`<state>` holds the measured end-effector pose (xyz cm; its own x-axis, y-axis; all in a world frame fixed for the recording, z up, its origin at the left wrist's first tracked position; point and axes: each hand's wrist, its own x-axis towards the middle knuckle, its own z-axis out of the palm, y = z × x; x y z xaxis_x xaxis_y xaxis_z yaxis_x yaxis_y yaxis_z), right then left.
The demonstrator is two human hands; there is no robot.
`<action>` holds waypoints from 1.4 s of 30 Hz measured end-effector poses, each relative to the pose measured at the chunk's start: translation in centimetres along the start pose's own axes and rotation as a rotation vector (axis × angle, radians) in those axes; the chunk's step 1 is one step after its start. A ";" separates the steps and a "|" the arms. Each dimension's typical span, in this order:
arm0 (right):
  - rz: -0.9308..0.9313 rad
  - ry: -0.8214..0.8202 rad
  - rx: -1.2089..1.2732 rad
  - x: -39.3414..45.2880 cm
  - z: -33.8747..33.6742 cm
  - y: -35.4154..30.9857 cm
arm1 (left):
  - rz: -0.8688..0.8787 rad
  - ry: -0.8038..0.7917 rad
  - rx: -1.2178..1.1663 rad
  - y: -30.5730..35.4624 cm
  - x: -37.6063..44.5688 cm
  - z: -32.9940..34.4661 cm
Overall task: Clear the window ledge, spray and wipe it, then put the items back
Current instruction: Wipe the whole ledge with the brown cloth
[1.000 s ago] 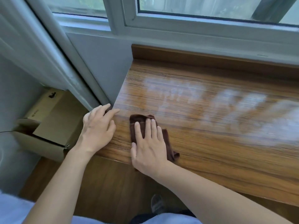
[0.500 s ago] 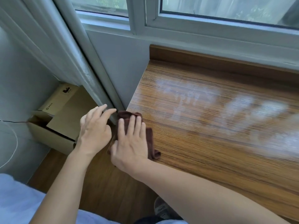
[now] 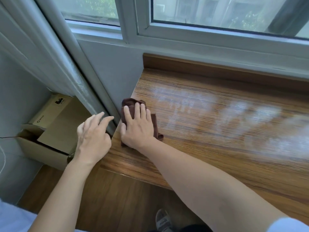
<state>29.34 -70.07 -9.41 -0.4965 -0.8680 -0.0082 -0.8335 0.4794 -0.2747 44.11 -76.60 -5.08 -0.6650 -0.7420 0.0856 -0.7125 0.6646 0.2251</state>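
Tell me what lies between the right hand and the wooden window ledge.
In the head view, a dark brown cloth lies flat under the right hand, pressed onto the wooden window ledge.

The cloth [image 3: 132,106] lies on the ledge's [image 3: 209,131] left end, a box [image 3: 55,131] on the floor left of it.

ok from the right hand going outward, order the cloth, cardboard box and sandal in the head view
1. cloth, pressed flat under the right hand at the ledge's left end.
2. cardboard box, on the floor to the left.
3. sandal, down by the bottom edge.
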 end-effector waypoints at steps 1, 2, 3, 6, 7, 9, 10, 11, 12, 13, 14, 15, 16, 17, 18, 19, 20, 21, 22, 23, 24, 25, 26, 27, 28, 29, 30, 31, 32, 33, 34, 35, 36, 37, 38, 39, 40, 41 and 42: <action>-0.037 0.003 0.005 -0.5 -0.1 0.2 | 0.017 -0.004 -0.004 0.6 0.2 0.4; -0.053 0.009 0.010 -0.9 -0.2 0.8 | 0.034 -0.007 -0.011 1.2 0.5 0.8; -0.041 0.016 0.012 -1.2 -0.5 1.7 | 0.051 -0.009 -0.015 1.7 0.8 1.1; 0.109 0.026 -0.016 -2.1 -1.8 6.4 | 0.098 -0.041 -0.005 3.2 1.8 2.0; 0.165 0.030 -0.029 -2.8 -2.4 8.3 | 0.112 -0.050 -0.005 3.8 2.0 2.3; 0.247 0.039 -0.048 -4.4 -3.4 11.6 | 0.137 -0.081 -0.010 4.9 2.0 2.8; 0.275 0.038 -0.052 -5.0 -3.8 12.7 | 0.146 -0.100 -0.011 5.5 1.9 3.0; 0.295 0.035 -0.055 -5.5 -4.1 13.2 | 0.155 -0.115 -0.013 6.0 1.8 3.2; 0.306 0.032 -0.061 -5.7 -4.1 13.2 | 0.161 -0.125 -0.014 6.4 1.6 3.3; 0.308 0.029 -0.070 -5.6 -4.0 12.9 | 0.160 -0.130 -0.015 6.8 1.5 3.3; 0.302 0.029 -0.077 -5.4 -3.7 12.4 | 0.153 -0.128 -0.019 7.0 1.3 3.3; 0.285 0.031 -0.079 -5.0 -3.5 11.9 | 0.141 -0.121 -0.026 7.3 1.2 3.2; 0.256 0.031 -0.077 -4.5 -3.3 11.3 | 0.130 -0.114 -0.034 7.4 1.0 3.0; 0.217 0.028 -0.072 -4.1 -3.2 10.8 | 0.120 -0.107 -0.038 7.4 0.8 2.8; 0.179 0.026 -0.068 -3.6 -3.1 10.3 | 0.113 -0.099 -0.039 7.3 0.5 2.6; 0.145 0.022 -0.066 -3.1 -3.0 9.7 | 0.112 -0.091 -0.037 7.0 0.3 2.6; 0.121 0.015 -0.066 -2.7 -2.9 9.1 | 0.114 -0.084 -0.032 6.8 0.0 2.5; 0.107 0.004 -0.063 -2.3 -2.9 8.6 | 0.116 -0.080 -0.028 6.6 -0.1 2.6; 0.103 -0.007 -0.059 -1.9 -2.9 8.2 | 0.118 -0.077 -0.027 6.5 -0.2 2.6; 0.102 -0.016 -0.051 -1.7 -2.9 8.0 | 0.120 -0.074 -0.028 6.5 -0.3 2.8; 0.103 -0.020 -0.041 -1.5 -3.0 8.0 | 0.122 -0.072 -0.026 6.6 -0.3 2.9; 0.106 -0.017 -0.029 -1.6 -3.0 8.2 | 0.125 -0.071 -0.025 6.8 -0.2 3.0; 0.111 -0.007 -0.016 -1.7 -3.1 8.6 | 0.129 -0.070 -0.023 7.0 -0.1 3.2; 0.118 0.004 -0.006 -2.0 -3.2 9.1 | 0.133 -0.070 -0.024 7.4 0.0 3.5; 0.128 0.013 0.001 -2.3 -3.4 9.8 | 0.138 -0.074 -0.027 7.7 0.2 3.7; 0.143 0.019 0.003 -2.7 -3.7 10.7 | 0.148 -0.080 -0.030 8.2 0.4 3.9; 0.160 0.027 0.002 -3.1 -4.0 11.8 | 0.160 -0.083 -0.030 8.7 0.7 4.1; 0.179 0.037 0.002 -3.7 -4.4 13.1 | 0.174 -0.086 -0.028 9.2 0.9 4.3; 0.199 0.047 0.002 -4.4 -4.7 14.7 | 0.191 -0.089 -0.029 9.9 1.2 4.5; 0.223 0.057 0.000 -5.3 -5.1 16.3 | 0.208 -0.094 -0.036 10.7 1.5 4.8; 0.249 0.067 -0.009 -6.2 -5.5 18.1 | 0.226 -0.105 -0.047 11.5 1.7 5.1; 0.280 0.076 -0.023 -7.3 -6.0 20.0 | 0.245 -0.118 -0.057 12.5 1.9 5.4; 0.316 0.084 -0.038 -8.5 -6.5 21.9 | 0.267 -0.130 -0.062 13.5 2.0 5.7; 0.356 0.089 -0.056 -9.7 -7.0 23.8 | 0.290 -0.140 -0.065 14.5 2.2 6.0; 0.400 0.093 -0.075 -10.9 -7.5 25.7 | 0.313 -0.147 -0.070 15.5 2.3 6.2; 0.445 0.096 -0.091 -12.1 -8.1 27.6 | 0.335 -0.154 -0.077 16.5 2.3 6.3; 0.489 0.099 -0.103 -13.1 -8.6 29.2 | 0.355 -0.159 -0.087 17.3 2.3 6.5; 0.529 0.101 -0.112 -14.1 -9.0 30.5 | 0.375 -0.159 -0.096 18.0 2.2 6.6; 0.558 0.100 -0.118 -14.7 -9.2 31.4 | 0.392 -0.157 -0.103 18.5 2.2 6.6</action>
<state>8.19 -41.08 -9.08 -0.8842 -0.4662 -0.0291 -0.4577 0.8770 -0.1461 27.97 -65.29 -7.16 -0.9126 -0.4072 0.0370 -0.3784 0.8753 0.3013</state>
